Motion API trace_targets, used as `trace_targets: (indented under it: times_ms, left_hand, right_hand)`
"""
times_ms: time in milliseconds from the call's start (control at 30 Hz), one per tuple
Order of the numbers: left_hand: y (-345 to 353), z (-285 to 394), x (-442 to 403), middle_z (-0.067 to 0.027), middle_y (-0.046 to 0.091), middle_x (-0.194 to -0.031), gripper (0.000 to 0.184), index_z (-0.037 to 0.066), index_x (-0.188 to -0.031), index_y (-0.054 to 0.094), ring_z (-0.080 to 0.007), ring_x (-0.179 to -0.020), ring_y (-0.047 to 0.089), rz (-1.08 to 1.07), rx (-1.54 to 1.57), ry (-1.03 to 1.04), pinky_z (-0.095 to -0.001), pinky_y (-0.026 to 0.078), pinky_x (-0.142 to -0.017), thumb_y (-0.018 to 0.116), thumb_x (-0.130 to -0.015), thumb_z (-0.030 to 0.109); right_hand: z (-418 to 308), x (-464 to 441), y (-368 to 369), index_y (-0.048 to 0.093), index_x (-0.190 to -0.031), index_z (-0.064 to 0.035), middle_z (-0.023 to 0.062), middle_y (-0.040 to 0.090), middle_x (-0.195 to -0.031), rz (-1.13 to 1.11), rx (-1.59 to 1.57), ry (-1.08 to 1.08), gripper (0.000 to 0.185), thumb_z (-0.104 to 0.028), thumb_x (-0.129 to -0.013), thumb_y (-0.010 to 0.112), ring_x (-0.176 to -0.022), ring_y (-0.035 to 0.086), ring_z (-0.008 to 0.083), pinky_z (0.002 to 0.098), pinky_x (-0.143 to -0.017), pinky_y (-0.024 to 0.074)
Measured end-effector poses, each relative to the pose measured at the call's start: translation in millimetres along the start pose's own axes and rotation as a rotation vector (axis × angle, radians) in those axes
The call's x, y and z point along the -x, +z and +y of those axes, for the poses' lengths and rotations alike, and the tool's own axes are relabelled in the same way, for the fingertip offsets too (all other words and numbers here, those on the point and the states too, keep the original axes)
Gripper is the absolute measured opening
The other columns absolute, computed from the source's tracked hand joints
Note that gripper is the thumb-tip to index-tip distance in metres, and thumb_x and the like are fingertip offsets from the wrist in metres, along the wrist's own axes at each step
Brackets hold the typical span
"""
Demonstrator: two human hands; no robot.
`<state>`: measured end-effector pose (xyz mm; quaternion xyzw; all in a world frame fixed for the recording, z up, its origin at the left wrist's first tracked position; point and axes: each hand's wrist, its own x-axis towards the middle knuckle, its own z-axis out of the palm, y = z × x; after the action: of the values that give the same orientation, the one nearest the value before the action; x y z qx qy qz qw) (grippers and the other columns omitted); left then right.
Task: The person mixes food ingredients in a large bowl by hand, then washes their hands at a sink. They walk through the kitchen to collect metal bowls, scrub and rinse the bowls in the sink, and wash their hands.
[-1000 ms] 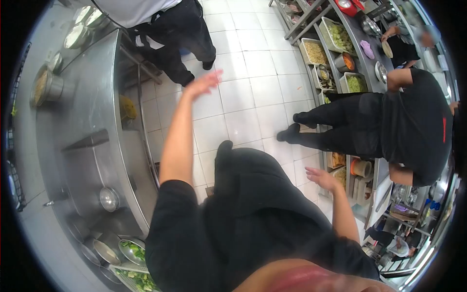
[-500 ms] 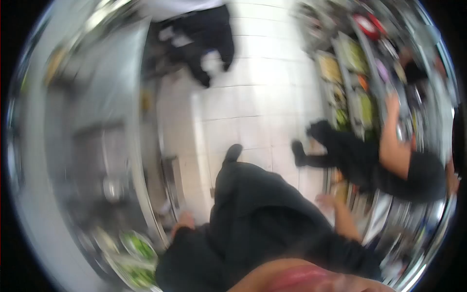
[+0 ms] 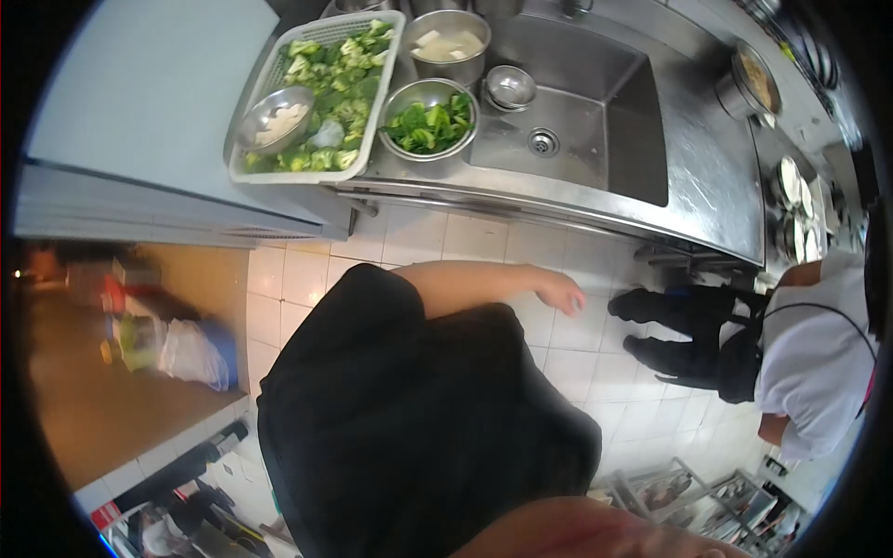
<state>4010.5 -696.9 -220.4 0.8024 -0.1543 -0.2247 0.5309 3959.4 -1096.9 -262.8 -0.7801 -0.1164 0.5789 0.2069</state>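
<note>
The view has turned from the floor aisle toward a metal counter [image 3: 712, 172], so that the sink [image 3: 586, 112] and the food around it, at the left side a second ago, now lie across the front. The person in the black top and the shelving behind that person have left view. The left hand [image 3: 562, 295], spread a second ago, now hangs in front of the counter with fingers seemingly bent; whether they are pressed together or pinch anything cannot be told. The right hand is out of view and its state cannot be told. In effect, the sink is the work area nearest the left hand, which stands apart from it; no contact with the food is seen. Count: one white basket [image 3: 298, 176] of broccoli [image 3: 349, 79], left of the sink; inside it, one small metal bowl [image 3: 288, 97] of pale pieces [image 3: 282, 121]; just beside the basket, one larger metal bowl [image 3: 419, 91] of leafy greens [image 3: 428, 123]; behind that, one pot [image 3: 456, 71] with white blocks [image 3: 470, 40]; at the sink's left side, at least two stacked bowls [image 3: 511, 88]; one drain [image 3: 543, 142]; toward the far right, at least four pale round portions [image 3: 790, 183]; one person in a white top [image 3: 809, 363].
</note>
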Motion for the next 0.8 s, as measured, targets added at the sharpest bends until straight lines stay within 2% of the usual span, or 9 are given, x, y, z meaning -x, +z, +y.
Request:
trace_targets:
  times_ms: [133,200,267,300,367,467,667,733,800]
  left_hand:
    - [-4.4,-250.6,126.4,-0.0139,0.067,-0.101,0.039,0.004,-0.113,0.061,-0.0239,-0.089,0.063,0.254,-0.058,-0.477,-0.0374,0.05,-0.074,0.059,-0.087,0.033]
    - [28.4,-257.8,250.2,-0.0185,0.068,-0.096,0.041,0.001,-0.095,0.067,-0.0296,-0.091,0.066,0.935,-0.083,-1.168,-0.0442,0.05,-0.074,0.058,-0.083,0.04]
    - [58.3,-301.2,342.5,-0.0177,0.064,-0.109,0.036,0.006,-0.099,0.069,-0.0319,-0.104,0.061,0.812,0.057,-1.535,-0.0419,0.049,-0.088,0.052,-0.08,0.031]
    - [81.5,-326.5,383.5,-0.0159,0.065,-0.11,0.033,0.009,-0.1,0.069,-0.0299,-0.106,0.061,0.577,-0.364,-1.293,-0.0404,0.049,-0.088,0.051,-0.082,0.029]
    - [90.5,-303.5,426.6,-0.0164,0.063,-0.074,0.024,0.002,-0.092,0.064,-0.0274,-0.053,0.057,0.581,0.306,-1.565,-0.045,0.044,-0.045,0.056,-0.081,0.022]
    - [54.7,-294.5,357.3,-0.0159,0.061,-0.07,0.023,0.001,-0.086,0.063,-0.027,-0.054,0.059,0.377,0.264,-1.35,-0.0441,0.045,-0.047,0.056,-0.081,0.022]
    - [-34.0,-340.9,68.1,-0.0149,0.059,-0.062,0.024,-0.001,-0.075,0.062,-0.0264,-0.056,0.061,-0.31,-1.06,0.115,-0.0421,0.048,-0.051,0.057,-0.082,0.022]
    - [-45.5,-246.8,-61.4,-0.0142,0.062,-0.068,0.028,-0.003,-0.086,0.064,-0.0279,-0.064,0.063,-0.222,-0.251,-0.769,-0.0412,0.049,-0.056,0.054,-0.085,0.024]
    - [-22.1,-278.0,-178.6,-0.0163,0.063,-0.083,0.038,-0.002,-0.104,0.06,-0.0264,-0.066,0.061,-0.388,-0.381,-0.34,-0.0439,0.048,-0.053,0.053,-0.087,0.031]
  right_hand:
    - [-71.2,-8.3,-15.9,0.049,-0.13,0.0027,0.0153,0.066,-0.097,0.045,-0.131,-0.058,0.05,-0.023,-0.087,0.055,-0.079,0.061,0.0171,0.0312,-0.071,0.0486]
    - [-50.7,-38.4,-22.8,0.05,-0.13,0.0009,0.0169,0.066,-0.103,-0.048,-0.091,-0.158,0.051,-0.024,-0.086,0.056,-0.08,0.062,0.0191,0.0317,-0.07,0.0484]
    - [-22.4,-53.3,-17.4,0.05,-0.13,-0.0018,0.0168,0.066,-0.102,-0.028,-0.218,-0.173,0.051,-0.025,-0.085,0.058,-0.079,0.063,0.0206,0.0321,-0.071,0.0488]
    - [-10.8,-52.5,-20.0,0.05,-0.13,-0.003,0.0178,0.065,-0.105,-0.069,-0.113,-0.168,0.053,-0.027,-0.084,0.06,-0.08,0.064,0.0215,0.0325,-0.073,0.0499]
    - [-17.3,-38.6,-13.0,0.05,-0.131,-0.0029,0.0204,0.065,-0.108,-0.044,-0.007,-0.037,0.058,-0.035,-0.084,0.061,-0.09,0.064,0.0244,0.0368,-0.081,0.0492]
    - [40.6,-75.3,31.9,0.045,-0.135,-0.0041,0.0239,0.049,-0.132,0.037,0.279,-0.083,0.068,-0.048,-0.085,0.059,-0.125,0.046,0.0352,0.0408,-0.105,0.0351]
    - [-114.9,37.6,69.4,0.048,-0.132,-0.0048,0.0212,0.052,-0.13,0.293,-0.438,0.132,0.06,-0.038,-0.084,0.06,-0.121,0.05,0.0341,0.0384,-0.1,0.0393]
    - [-119.2,40.2,116.8,0.049,-0.132,-0.005,0.02,0.051,-0.132,0.388,-0.566,0.226,0.059,-0.037,-0.083,0.061,-0.122,0.049,0.034,0.0385,-0.101,0.0389]
    - [-153.5,70.5,133.1,0.047,-0.134,-0.006,0.0196,0.051,-0.132,0.375,-0.529,0.306,0.06,-0.037,-0.084,0.061,-0.122,0.048,0.0346,0.0399,-0.101,0.0385]
